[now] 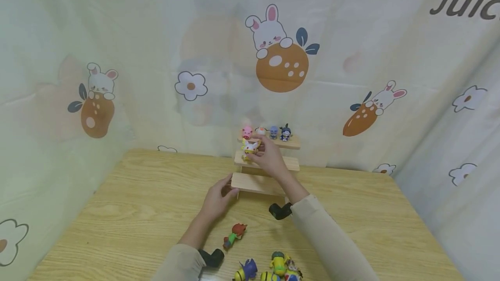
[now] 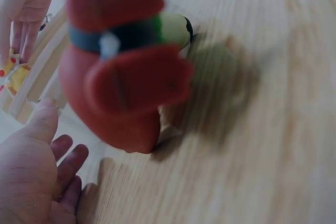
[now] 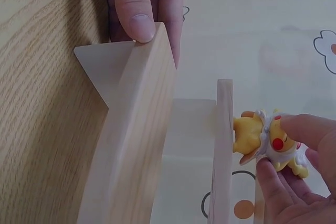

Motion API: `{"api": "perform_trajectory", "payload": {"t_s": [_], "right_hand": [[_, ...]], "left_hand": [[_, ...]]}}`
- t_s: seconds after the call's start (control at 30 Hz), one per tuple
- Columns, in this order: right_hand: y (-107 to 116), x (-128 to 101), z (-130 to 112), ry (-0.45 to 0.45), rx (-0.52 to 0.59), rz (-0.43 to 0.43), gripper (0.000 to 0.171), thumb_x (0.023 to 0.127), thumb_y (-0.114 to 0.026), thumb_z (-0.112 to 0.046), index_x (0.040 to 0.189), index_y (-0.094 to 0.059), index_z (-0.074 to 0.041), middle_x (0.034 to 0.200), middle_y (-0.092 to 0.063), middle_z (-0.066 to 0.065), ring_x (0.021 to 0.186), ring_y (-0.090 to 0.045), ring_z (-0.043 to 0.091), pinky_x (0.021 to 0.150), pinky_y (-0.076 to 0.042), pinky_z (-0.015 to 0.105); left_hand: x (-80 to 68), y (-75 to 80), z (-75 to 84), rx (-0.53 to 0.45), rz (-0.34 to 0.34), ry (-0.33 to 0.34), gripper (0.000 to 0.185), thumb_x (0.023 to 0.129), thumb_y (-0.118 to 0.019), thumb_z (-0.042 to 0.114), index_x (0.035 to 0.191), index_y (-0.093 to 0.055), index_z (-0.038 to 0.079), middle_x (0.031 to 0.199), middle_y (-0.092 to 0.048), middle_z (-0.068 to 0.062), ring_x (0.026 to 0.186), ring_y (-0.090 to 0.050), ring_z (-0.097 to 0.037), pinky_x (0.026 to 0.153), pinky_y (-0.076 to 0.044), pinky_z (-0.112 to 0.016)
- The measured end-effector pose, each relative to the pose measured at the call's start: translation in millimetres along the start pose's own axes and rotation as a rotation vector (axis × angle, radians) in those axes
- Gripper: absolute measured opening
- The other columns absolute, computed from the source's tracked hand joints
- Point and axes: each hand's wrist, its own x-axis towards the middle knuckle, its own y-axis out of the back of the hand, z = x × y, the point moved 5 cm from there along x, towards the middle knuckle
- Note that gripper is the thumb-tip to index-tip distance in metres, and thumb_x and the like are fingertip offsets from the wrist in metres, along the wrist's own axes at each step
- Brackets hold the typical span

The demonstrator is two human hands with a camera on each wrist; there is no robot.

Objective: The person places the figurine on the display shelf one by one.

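Yellow figurine (image 3: 265, 141), pinched by right hand (image 1: 269, 157), touches middle shelf (image 3: 224, 150) edge.

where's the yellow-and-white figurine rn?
In the head view the small yellow-and-white toy figurine sits at the left end of the wooden stepped shelf's middle tier, pinched by the right hand, just below the pink pig figure.

Wooden table (image 1: 136, 211) carries a three-step wooden stand (image 1: 258, 184) at its rear centre. Four small figures (image 1: 265, 132) stand on the top step. A red-haired figure (image 1: 234, 235) and several toys (image 1: 269, 268) lie near the front edge.
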Motion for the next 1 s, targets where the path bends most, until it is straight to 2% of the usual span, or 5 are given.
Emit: {"api": "perform_trajectory", "payload": {"t_s": [0.17, 0.4, 0.53, 0.77, 1.0], "right_hand": [[3, -2, 0, 0.010, 0.007, 0.004, 0.061, 0.081, -0.075, -0.009, 0.135, -0.048, -0.015, 0.124, -0.058, 0.014, 0.110, -0.061, 0.028, 0.091, -0.054, 0.033], [6, -5, 4, 0.012, -0.036, 0.008, 0.064, 0.082, -0.074, -0.012, 0.139, -0.046, -0.015, 0.127, -0.055, 0.013, 0.113, -0.059, 0.028, 0.095, -0.051, 0.035], [11, -12, 7, 0.025, -0.005, 0.033, 0.064, 0.082, -0.073, -0.014, 0.139, -0.045, -0.012, 0.125, -0.057, 0.015, 0.114, -0.058, 0.030, 0.097, -0.050, 0.038], [30, -43, 20, 0.044, 0.042, 0.130, 0.055, 0.083, -0.069, -0.006, 0.134, -0.049, -0.009, 0.120, -0.059, 0.018, 0.111, -0.059, 0.029, 0.094, -0.052, 0.037], [33, -82, 30, 0.042, -0.004, 0.053, 0.045, 0.085, -0.070, -0.008, 0.127, -0.056, -0.005, 0.114, -0.062, 0.015, 0.107, -0.061, 0.031, 0.091, -0.053, 0.043]], "left_hand": [[0.6, 0.1, 0.7, 0.002, -0.004, 0.001, 0.068, 0.089, -0.059, 0.046, 0.145, -0.039, 0.011, 0.136, -0.055, -0.010, 0.109, -0.061, -0.021, 0.099, -0.048, -0.041], [1.0, 0.9, 0.6, 0.005, -0.003, 0.014, 0.069, 0.089, -0.059, 0.046, 0.145, -0.039, 0.012, 0.131, -0.058, -0.009, 0.108, -0.062, -0.020, 0.099, -0.048, -0.041], [2.3, 0.0, 0.2, -0.002, -0.007, 0.016, 0.068, 0.089, -0.059, 0.045, 0.145, -0.039, 0.011, 0.129, -0.059, -0.008, 0.108, -0.062, -0.019, 0.098, -0.048, -0.039], [2.8, -1.3, 0.8, 0.018, -0.002, 0.008, 0.066, 0.090, -0.060, 0.041, 0.145, -0.039, 0.010, 0.133, -0.057, -0.010, 0.110, -0.061, -0.020, 0.099, -0.048, -0.038], [1.8, -1.4, 0.2, 0.019, 0.007, 0.025, 0.065, 0.090, -0.060, 0.039, 0.145, -0.039, 0.011, 0.134, -0.056, -0.009, 0.111, -0.061, -0.021, 0.100, -0.047, -0.039]]}}
